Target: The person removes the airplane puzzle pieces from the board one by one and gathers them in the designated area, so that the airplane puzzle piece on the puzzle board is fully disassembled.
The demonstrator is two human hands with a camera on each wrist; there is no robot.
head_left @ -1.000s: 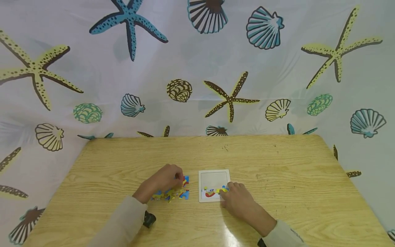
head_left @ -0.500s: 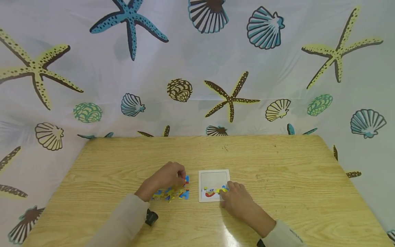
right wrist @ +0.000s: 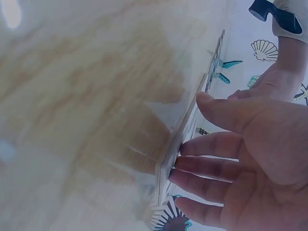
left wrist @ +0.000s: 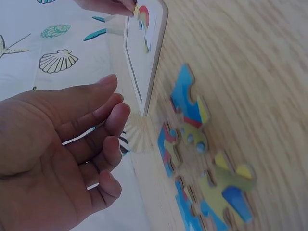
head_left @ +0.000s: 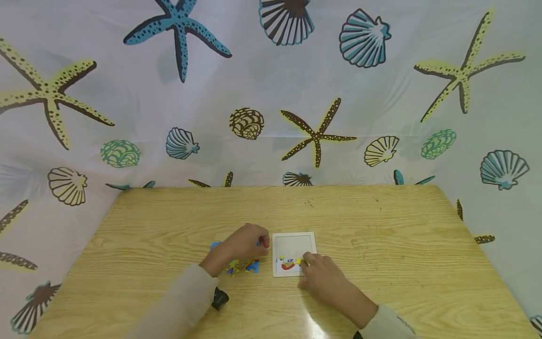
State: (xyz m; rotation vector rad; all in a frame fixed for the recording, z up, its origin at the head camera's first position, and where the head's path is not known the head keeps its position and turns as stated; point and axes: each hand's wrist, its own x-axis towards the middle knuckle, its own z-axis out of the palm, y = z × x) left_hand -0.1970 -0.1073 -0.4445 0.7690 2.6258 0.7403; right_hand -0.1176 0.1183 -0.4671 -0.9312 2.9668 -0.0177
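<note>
My left hand (head_left: 250, 241) hovers over the loose jigsaw pieces (head_left: 253, 267), left of the shallow puzzle tray (head_left: 293, 234). In the left wrist view, its fingers bend loosely with a gap to the thumb, and nothing shows between them. Blue, yellow and red pieces (left wrist: 231, 197) lie on the table beside that hand. My right hand (head_left: 323, 278) rests at the tray's right edge, fingertips by a yellow piece (head_left: 298, 261). In the right wrist view, its fingers reach straight to the tray's edge (right wrist: 163, 173), thumb apart. Fitted pieces with a red shape (head_left: 288, 266) line the tray's bottom.
The wood-grain table (head_left: 381, 235) extends to both sides and behind the tray. A white cloth (head_left: 271, 84) printed with starfish and shells hangs along the back and sides. Dark straps with camera mounts (head_left: 220, 298) sit at the wrists.
My left hand has moved right, from over the loose pieces toward the tray, uncovering a blue piece at the left. My right fingers have shifted slightly and now cover the blue part near the yellow piece.
</note>
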